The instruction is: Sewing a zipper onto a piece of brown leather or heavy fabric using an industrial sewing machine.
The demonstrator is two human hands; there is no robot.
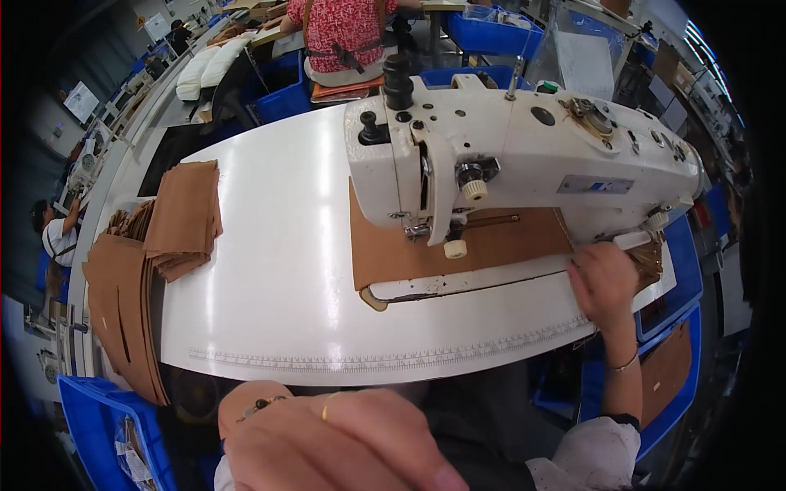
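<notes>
My left hand (pixel 336 434) is large and blurred at the lower middle, fingers bent downward and partly out of frame, so its grip is hidden. My right hand (pixel 604 282) has its fingers curled at the right end of the bed of a white sewing machine (pixel 524 147), below a white lever (pixel 632 240); what they grip is hidden. A flat brown fabric piece (pixel 442 262) lies under the needle area, with a dark slot in it. Stacks of brown cut pieces (pixel 182 209) (pixel 123 311) sit on the table's left end.
The white table (pixel 262 303) has a ruler strip along its front edge. Blue bins (pixel 106 425) (pixel 671 360) stand beside it, the right one holding brown pieces. A person in a red patterned top (pixel 344 37) sits beyond the machine; another in white (pixel 59 233) works at the far left.
</notes>
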